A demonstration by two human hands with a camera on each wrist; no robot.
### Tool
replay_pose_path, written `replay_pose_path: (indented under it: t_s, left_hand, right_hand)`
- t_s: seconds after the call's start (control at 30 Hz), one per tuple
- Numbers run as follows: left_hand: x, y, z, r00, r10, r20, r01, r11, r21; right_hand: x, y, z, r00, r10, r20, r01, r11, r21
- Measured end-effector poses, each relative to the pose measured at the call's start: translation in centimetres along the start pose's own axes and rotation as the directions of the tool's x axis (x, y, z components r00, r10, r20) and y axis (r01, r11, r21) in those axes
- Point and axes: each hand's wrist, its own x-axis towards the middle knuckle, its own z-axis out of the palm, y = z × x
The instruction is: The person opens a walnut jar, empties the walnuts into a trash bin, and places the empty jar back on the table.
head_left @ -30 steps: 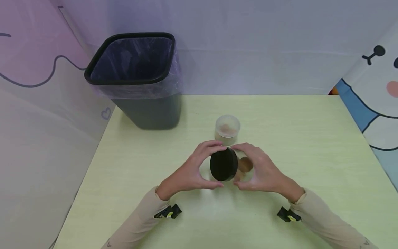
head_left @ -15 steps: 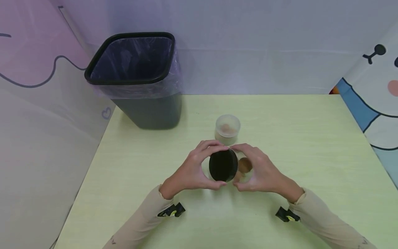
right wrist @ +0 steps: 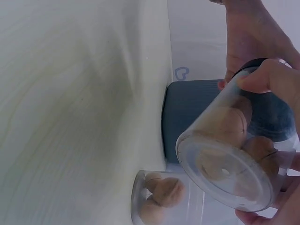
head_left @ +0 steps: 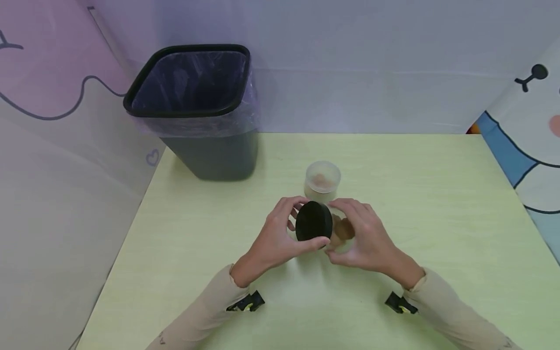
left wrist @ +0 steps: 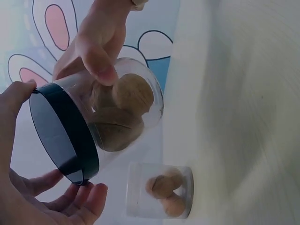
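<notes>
I hold a clear plastic jar [head_left: 338, 234] with walnuts inside, tilted on its side above the yellow-green table [head_left: 437, 204]. My left hand [head_left: 302, 224] grips its black lid [head_left: 315, 221], thumb below and fingers over the top. My right hand [head_left: 350, 228] grips the clear body. In the left wrist view the lid [left wrist: 63, 136] sits on the jar [left wrist: 126, 108], with the right thumb [left wrist: 96, 58] pressed on the wall. The right wrist view shows the jar's clear bottom [right wrist: 225, 168] and the walnuts [right wrist: 225, 126] through it.
A second clear jar [head_left: 322, 181] with walnuts stands upright just behind my hands, also seen low in both wrist views [left wrist: 161, 191] [right wrist: 161, 197]. A black bin [head_left: 192, 107] lined with a plastic bag stands at the table's far left corner.
Both hands have lifted the jar a little, away from me toward the second jar. My left fingers have shifted round the lid.
</notes>
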Motion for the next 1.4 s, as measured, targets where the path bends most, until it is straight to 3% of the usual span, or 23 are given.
replay_pose_path:
  t_s: [0.1,0.23,0.43,0.57,0.67,0.73,0.83,1.03,1.13,1.23,1.4]
  left_hand:
    - [0.0,0.2,-0.5,0.999,0.024,0.039,-0.024,1.0,0.003]
    - [0.1,0.2,-1.5,0.981,0.162,0.107,-0.162,0.987,-0.007]
    - [0.5,0.4,-2.4,0.911,0.326,0.252,-0.325,0.945,-0.046]
    - [0.6,0.6,-2.7,0.862,0.407,0.302,-0.409,0.911,-0.058]
    - [0.7,0.6,-2.7,0.84,0.443,0.314,-0.451,0.891,-0.052]
    - [0.8,0.6,-2.7,0.835,0.451,0.315,-0.461,0.886,-0.047]
    - [0.8,0.5,-2.6,0.851,0.428,0.303,-0.439,0.898,-0.036]
    - [0.6,0.4,-1.9,0.942,0.266,0.207,-0.275,0.961,0.016]
    - [0.5,0.5,-1.6,0.972,0.169,0.166,-0.178,0.983,0.04]
    - [0.3,0.6,-1.4,0.983,0.116,0.142,-0.126,0.99,0.064]
    - [0.2,0.6,-1.5,0.985,0.095,0.142,-0.107,0.991,0.086]
  right_hand:
    - [-0.1,0.0,-0.3,0.999,0.025,0.03,-0.026,0.999,0.035]
    - [0.0,0.2,-0.7,0.997,0.034,0.064,-0.04,0.994,0.098]
    - [0.0,0.3,-1.0,0.991,0.044,0.128,-0.068,0.98,0.185]
    - [0.1,0.3,-1.2,0.984,0.053,0.169,-0.09,0.971,0.22]
    - [0.2,0.2,-1.4,0.98,0.048,0.191,-0.09,0.972,0.219]
    - [0.2,0.2,-1.5,0.979,0.043,0.201,-0.087,0.973,0.215]
    - [0.3,0.1,-1.5,0.977,0.039,0.209,-0.083,0.975,0.205]
    - [0.2,0.0,-1.3,0.983,0.02,0.182,-0.054,0.982,0.182]
    - [0.1,0.0,-1.1,0.989,0.007,0.15,-0.03,0.988,0.151]
    - [0.1,0.1,-1.0,0.991,0.008,0.134,-0.025,0.991,0.13]
    - [0.1,0.2,-1.0,0.99,0.019,0.142,-0.04,0.989,0.142]
